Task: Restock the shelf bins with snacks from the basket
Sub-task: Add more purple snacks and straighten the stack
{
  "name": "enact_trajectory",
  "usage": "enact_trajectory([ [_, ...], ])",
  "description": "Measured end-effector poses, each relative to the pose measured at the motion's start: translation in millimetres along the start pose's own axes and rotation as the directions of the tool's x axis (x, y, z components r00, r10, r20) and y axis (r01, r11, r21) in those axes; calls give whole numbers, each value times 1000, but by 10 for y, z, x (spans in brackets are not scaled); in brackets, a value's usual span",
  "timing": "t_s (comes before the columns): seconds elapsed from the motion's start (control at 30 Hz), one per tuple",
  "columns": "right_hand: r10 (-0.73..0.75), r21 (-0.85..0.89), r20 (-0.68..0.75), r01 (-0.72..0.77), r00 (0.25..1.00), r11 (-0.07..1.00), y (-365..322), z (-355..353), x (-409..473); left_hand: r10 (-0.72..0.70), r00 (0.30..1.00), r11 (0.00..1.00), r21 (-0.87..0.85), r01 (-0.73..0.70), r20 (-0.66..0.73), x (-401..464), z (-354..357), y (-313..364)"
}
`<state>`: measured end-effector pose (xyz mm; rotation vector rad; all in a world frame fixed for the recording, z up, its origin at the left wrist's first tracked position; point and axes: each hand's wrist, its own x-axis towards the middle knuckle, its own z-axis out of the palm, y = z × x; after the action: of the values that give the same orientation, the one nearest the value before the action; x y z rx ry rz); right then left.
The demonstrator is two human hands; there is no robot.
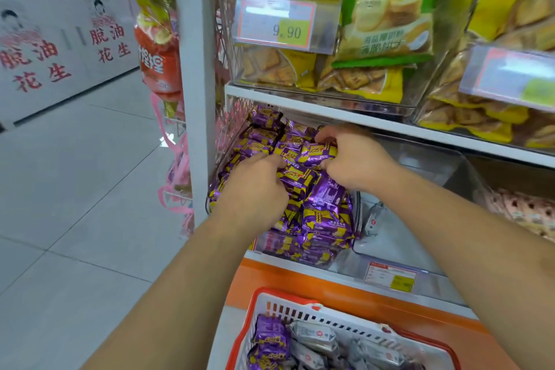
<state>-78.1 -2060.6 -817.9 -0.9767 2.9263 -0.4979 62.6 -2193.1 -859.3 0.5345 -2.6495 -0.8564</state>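
The left hand point(255, 186) lies curled over the heap of purple snack packs point(318, 204) in the clear shelf bin point(357, 207), its fingertips hidden among the wrappers; whether it pinches a pack cannot be told. The right hand point(351, 156) grips one purple pack point(318, 153) at the top of the heap, fingers curled round its right end. The heap fills the bin up to the underside of the white shelf board point(390, 126) above, leaving little room over the hands. The neighbouring clear bin point(420, 219) to the right holds a single grey pack point(372, 219) against its left wall, with open floor beyond. The white basket with red rim point(288, 300) sits at the bottom edge of the view, cut off, holding purple and grey packs point(312, 336). On the shelf above, yellow and green biscuit bags point(387, 9) stand behind a price tag point(276, 21) reading 9.90. The bin's own front label is mostly hidden behind the left forearm. To the left, tiled floor point(75, 189) lies open.
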Motion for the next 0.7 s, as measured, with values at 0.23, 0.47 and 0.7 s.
enact_trajectory([
  [0.23,-10,350,-261,104,965,931,37,181,-49,-4,994,997,-77,-5,-107,108,-47,-15],
  [0.47,23,468,-339,148,941,871,-204,253,-73,-75,993,951,-305,43,-95,179,-136,70],
  [0.7,-78,598,-220,197,972,777,-367,266,-11,-236,971,757,-636,152,-48,214,-181,142],
])
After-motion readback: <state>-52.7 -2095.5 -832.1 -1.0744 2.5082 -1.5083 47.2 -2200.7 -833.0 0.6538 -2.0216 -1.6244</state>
